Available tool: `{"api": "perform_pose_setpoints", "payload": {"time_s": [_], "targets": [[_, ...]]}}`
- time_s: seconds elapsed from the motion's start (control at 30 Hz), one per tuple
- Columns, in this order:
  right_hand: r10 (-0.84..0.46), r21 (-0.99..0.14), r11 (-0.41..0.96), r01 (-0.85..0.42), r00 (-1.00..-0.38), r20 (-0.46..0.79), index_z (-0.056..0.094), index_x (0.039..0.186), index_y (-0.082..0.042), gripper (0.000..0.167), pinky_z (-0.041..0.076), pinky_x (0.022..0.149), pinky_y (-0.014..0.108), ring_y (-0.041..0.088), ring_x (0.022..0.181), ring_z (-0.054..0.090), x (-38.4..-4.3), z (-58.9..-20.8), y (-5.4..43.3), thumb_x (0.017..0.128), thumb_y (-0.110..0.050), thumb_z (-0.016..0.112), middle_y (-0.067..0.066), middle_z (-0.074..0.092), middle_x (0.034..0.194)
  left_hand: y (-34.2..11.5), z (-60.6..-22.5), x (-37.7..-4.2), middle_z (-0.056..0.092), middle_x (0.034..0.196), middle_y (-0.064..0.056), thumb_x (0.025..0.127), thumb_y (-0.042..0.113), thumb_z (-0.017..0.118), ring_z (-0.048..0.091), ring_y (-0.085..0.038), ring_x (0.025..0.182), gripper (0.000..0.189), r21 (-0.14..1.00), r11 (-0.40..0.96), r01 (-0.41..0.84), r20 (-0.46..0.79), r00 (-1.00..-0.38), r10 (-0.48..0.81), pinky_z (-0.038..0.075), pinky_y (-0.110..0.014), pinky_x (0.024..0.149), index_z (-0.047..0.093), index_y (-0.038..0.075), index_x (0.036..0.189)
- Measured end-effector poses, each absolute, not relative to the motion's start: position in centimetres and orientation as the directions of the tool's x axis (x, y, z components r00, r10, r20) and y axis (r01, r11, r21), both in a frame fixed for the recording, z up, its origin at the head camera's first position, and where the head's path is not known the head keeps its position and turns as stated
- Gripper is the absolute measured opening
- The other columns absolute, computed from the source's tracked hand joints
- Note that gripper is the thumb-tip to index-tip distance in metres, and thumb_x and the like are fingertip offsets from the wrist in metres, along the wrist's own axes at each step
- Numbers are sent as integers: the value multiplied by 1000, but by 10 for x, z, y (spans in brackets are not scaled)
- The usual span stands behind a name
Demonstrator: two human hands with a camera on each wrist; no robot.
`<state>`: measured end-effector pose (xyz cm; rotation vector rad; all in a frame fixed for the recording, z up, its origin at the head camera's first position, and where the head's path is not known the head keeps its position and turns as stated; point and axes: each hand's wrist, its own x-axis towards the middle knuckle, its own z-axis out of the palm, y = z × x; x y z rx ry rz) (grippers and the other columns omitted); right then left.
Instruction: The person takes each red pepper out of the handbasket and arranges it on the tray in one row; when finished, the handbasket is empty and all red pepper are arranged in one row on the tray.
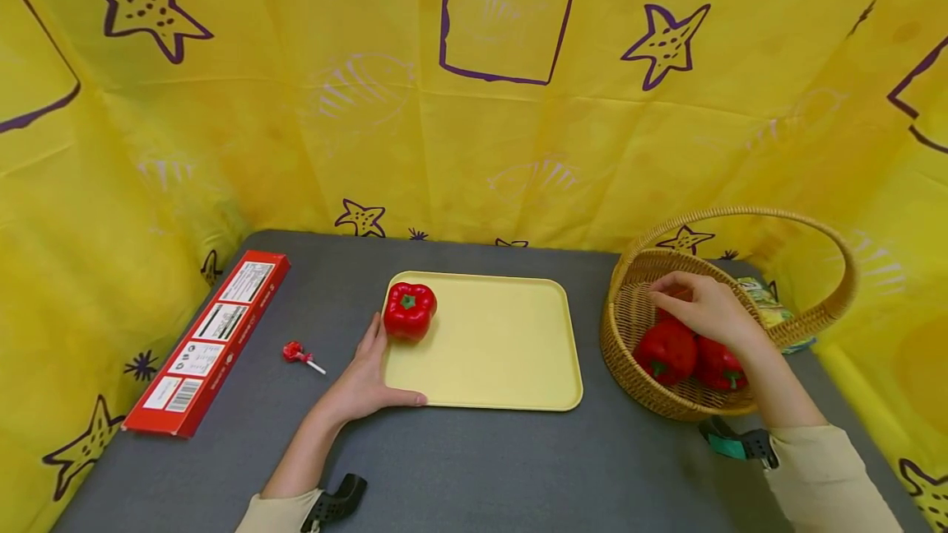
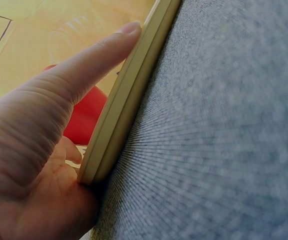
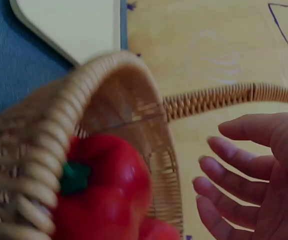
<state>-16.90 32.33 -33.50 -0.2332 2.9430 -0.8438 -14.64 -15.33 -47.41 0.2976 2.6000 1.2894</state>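
Observation:
My left hand rests at the near left corner of a pale yellow tray. Its thumb lies along the front edge and its straight fingers along the left side, as the left wrist view also shows. On the tray's far left part sits a red bell pepper, close to those fingertips. Above a wicker basket hovers my right hand, its fingers loosely bent and holding nothing. Red bell peppers lie inside the basket beneath it; one shows its green stem in the right wrist view. The hand partly hides another red item.
A long red box lies at the table's left side. Between it and the tray is a red lollipop with a white stick. The basket's tall handle arches over the right. Behind the basket is a green-yellow packet.

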Motion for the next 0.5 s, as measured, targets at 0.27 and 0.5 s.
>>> {"api": "perform_pose_setpoints", "payload": {"time_s": [0.27,0.5], "targets": [[-147,-421,900,-111,-988,-54,64,115,-1,37,40,86,64,54,112,49,-184,-331,337,99,-32,56,27,61,117,-152,-471,-145,-10,160,-19,63,47,89,3,-45,144,136,799,597,73,-118,-954,274,21,-66,108,-3,8,157],[-85,-289,957,-36,-984,-158,56,119,9,55,43,84,64,59,108,48,-200,-325,351,97,-41,53,37,55,120,-153,-473,-146,-10,160,-20,63,47,88,3,-45,143,136,798,595,91,-100,-955,280,21,-67,107,-2,9,157]]}}
